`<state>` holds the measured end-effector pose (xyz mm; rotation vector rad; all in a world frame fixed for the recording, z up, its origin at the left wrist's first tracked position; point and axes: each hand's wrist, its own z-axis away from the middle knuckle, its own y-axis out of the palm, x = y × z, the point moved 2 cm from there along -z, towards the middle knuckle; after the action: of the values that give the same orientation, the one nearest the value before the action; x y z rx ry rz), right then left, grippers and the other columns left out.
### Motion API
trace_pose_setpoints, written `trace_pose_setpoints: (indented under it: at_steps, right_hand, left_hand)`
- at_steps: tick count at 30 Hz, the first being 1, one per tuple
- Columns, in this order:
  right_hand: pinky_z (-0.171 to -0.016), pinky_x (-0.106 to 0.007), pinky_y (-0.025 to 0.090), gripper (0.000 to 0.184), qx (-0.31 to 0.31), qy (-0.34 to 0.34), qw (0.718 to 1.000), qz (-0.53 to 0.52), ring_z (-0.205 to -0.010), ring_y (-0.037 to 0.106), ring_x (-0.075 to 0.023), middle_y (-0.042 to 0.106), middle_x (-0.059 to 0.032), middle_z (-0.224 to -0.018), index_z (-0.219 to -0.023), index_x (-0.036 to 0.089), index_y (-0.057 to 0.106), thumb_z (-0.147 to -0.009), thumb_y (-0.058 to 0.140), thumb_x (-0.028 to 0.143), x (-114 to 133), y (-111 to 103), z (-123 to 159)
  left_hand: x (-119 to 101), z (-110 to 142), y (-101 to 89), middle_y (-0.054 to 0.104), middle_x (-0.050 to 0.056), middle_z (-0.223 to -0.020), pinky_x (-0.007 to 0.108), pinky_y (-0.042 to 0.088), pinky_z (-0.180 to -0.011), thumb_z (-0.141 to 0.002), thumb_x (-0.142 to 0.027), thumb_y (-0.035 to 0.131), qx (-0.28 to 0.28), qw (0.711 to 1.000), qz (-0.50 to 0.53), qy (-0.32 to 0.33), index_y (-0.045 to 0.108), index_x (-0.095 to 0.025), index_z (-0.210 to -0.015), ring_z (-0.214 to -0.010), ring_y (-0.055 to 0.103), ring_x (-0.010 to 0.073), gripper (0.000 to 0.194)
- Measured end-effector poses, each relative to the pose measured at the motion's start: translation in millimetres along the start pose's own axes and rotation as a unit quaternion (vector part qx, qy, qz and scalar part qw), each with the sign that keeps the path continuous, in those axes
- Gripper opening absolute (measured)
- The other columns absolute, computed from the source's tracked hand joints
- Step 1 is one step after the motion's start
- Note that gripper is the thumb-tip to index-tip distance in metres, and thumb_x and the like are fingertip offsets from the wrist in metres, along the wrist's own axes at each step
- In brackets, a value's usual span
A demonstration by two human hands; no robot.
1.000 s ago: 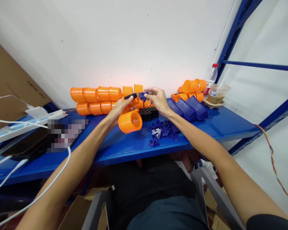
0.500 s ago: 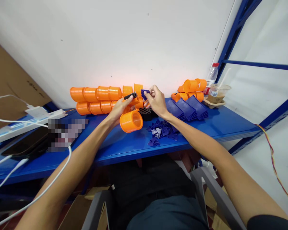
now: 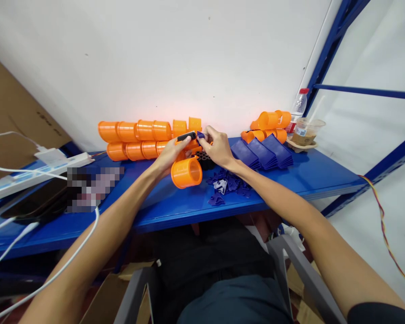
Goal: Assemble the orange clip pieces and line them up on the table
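Observation:
My left hand (image 3: 167, 157) is closed around an orange plastic part whose round cup-shaped end (image 3: 186, 173) hangs below the fingers. Along the top of that part lies a short black tube (image 3: 186, 136), under my left thumb. Between the fingertips of my right hand (image 3: 218, 146) is a small dark blue plastic piece (image 3: 200, 134), held at the right end of the tube; whether the two touch I cannot tell. Behind and below the hands stand several black tubes (image 3: 204, 162), partly covered. Loose small blue pieces (image 3: 232, 184) lie in a heap below my right wrist.
Stacked orange cup-shaped parts (image 3: 126, 132) line the wall, with more (image 3: 268, 121) at the right. Fanned blue plates (image 3: 273, 150) lie near a drink cup (image 3: 305, 132) and a bottle (image 3: 299, 105). A power strip (image 3: 54, 173) and white cables occupy the left.
My right hand has moved slightly left and down, bringing the blue piece to the black tube's end. The orange part has shifted a little to the right.

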<state>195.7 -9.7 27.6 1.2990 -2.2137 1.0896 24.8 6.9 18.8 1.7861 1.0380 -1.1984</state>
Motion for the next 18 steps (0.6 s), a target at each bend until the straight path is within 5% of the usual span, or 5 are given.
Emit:
trace_pose_setpoints:
  at_steps: [8,18]
  right_hand:
    - [-0.075,-0.032,0.038,0.030,0.027,-0.058,0.994,0.085,-0.074,0.050,-0.0186,0.048,0.0027,-0.075,-0.082,0.028,0.036,-0.099,0.055,0.013,2,0,3]
    - [-0.074,-0.034,0.043,0.026,0.031,-0.173,0.984,0.004,-0.076,0.055,-0.0180,0.056,0.0019,-0.084,-0.089,0.027,0.040,-0.093,0.060,0.011,-20,9,-2]
  left_hand:
    - [6,-2,-3.3,0.056,-0.003,-0.060,0.023,0.042,-0.050,-0.075,-0.054,0.099,0.004,0.998,-0.055,0.009,0.069,-0.018,-0.096,-0.051,0.051,0.0115,0.051]
    - [4,-4,-5.0,0.052,-0.005,-0.065,0.021,0.042,-0.049,-0.062,-0.059,0.103,-0.023,0.999,-0.031,0.018,0.063,-0.017,-0.088,-0.053,0.049,0.0086,0.064]
